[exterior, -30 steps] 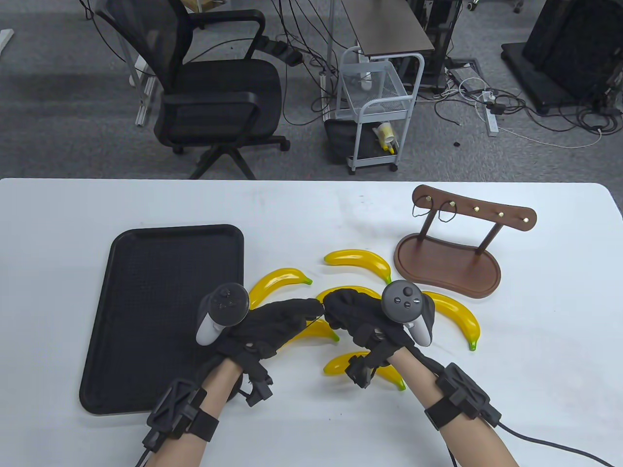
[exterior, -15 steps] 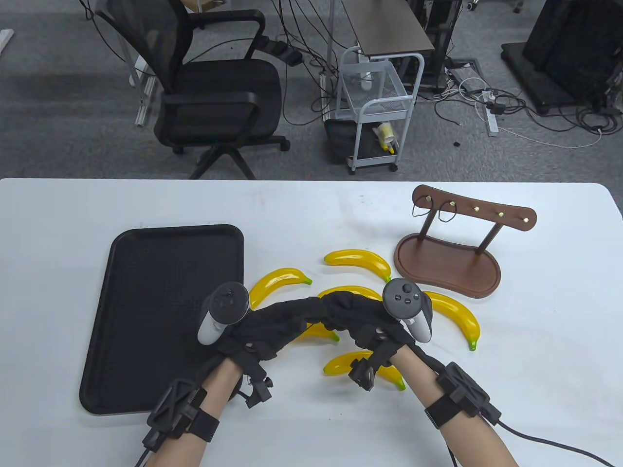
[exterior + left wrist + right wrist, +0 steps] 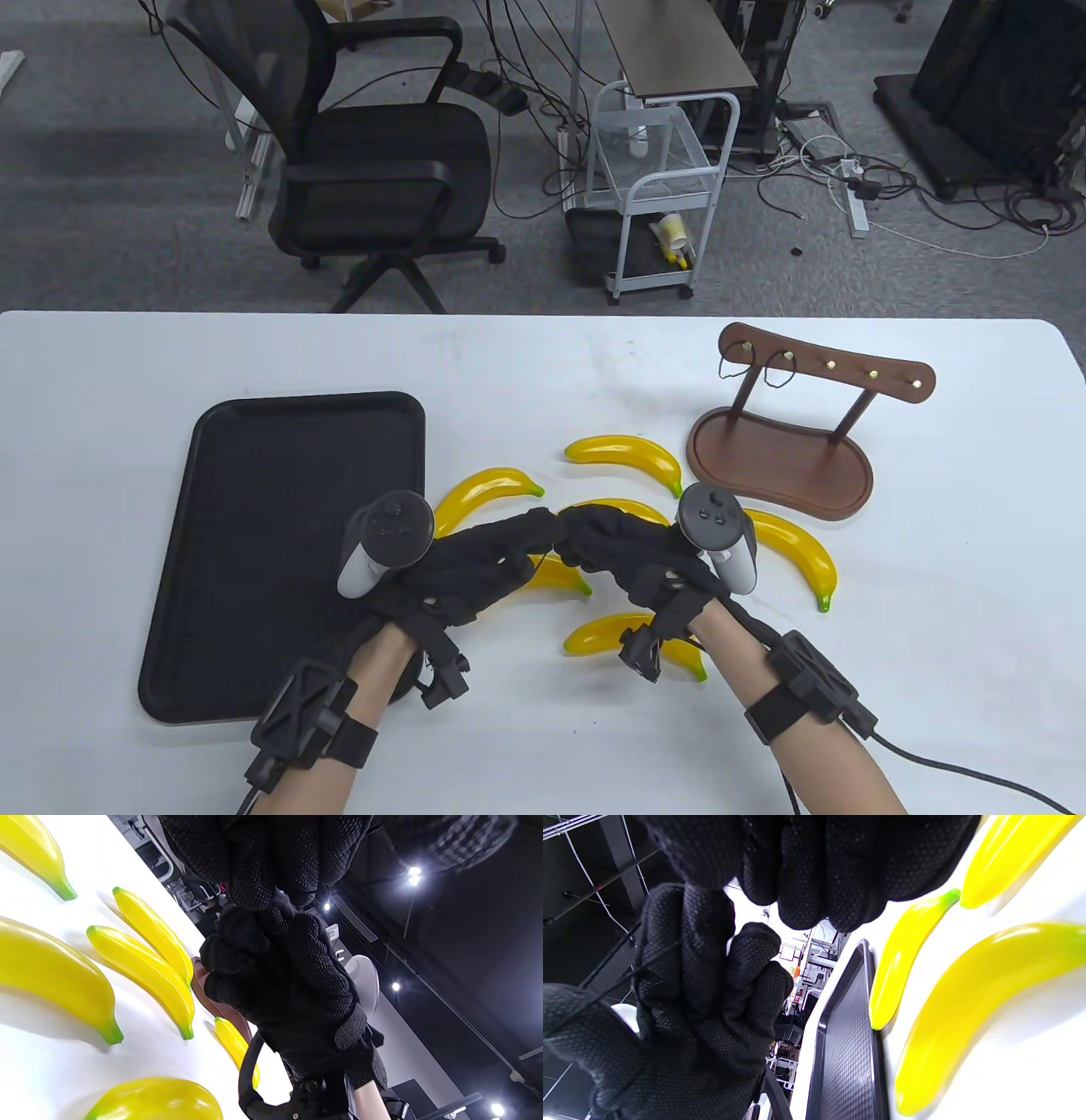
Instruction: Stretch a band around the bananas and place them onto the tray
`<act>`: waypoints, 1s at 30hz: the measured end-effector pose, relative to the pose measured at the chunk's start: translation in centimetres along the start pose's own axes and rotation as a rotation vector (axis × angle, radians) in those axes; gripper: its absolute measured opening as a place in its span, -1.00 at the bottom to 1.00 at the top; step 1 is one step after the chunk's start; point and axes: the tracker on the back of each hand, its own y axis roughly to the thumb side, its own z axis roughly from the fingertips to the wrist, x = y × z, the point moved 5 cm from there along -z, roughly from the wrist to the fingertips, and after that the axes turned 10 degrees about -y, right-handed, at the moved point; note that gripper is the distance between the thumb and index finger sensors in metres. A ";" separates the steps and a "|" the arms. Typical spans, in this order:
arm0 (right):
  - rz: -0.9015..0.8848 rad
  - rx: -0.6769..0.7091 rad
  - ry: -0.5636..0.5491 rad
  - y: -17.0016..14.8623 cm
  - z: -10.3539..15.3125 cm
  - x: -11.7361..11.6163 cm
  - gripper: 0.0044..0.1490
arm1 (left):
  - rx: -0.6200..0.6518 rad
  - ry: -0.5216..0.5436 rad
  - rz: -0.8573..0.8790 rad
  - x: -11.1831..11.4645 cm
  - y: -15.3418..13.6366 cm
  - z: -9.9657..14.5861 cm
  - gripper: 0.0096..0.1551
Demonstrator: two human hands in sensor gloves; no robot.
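tray [image 3: 254,475] is sitting on the left, nothing on it yet. left hand [image 3: 475,564] and right hand [image 3: 619,552] are meeting fingertip to fingertip above the middle of the banana pile. compared with half a second back the fingers are pulling slightly apart and the right wrist is shifting right, so my read is they're starting to open a band between them. in the right wrist view a thin black band [image 3: 606,978] is running across the left glove's fingers [image 3: 683,955], which are curling around it. right fingers [image 3: 271,955] are clenching into a near fist; can't tell for sure whether the band is in there. six bananas [image 3: 628,454] are lying loose on the table between tray and stand [image 3: 780,463], none bundled. two more bands are hanging on the stand's pegs.
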 end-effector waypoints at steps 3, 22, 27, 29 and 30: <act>0.069 0.023 0.004 0.3 0.2 0.3 -0.35 | -0.025 0.029 -0.075 -0.5 0.2 0.3 -0.16; 0.605 0.151 0.074 0.3 3.7 1.4 -0.14 | -0.196 0.171 -0.359 -3.5 -0.8 2.3 -0.16; 0.758 0.165 0.103 -1.2 5.1 1.3 -0.10 | -0.249 0.179 -0.445 -3.8 -1.3 2.6 -0.17; 0.824 0.167 0.115 -2.0 5.5 1.2 -0.09 | -0.259 0.185 -0.461 -3.9 -1.2 2.6 -0.17; 0.852 0.169 0.123 -2.5 5.7 1.2 -0.08 | -0.263 0.189 -0.469 -4.0 -1.2 2.7 -0.17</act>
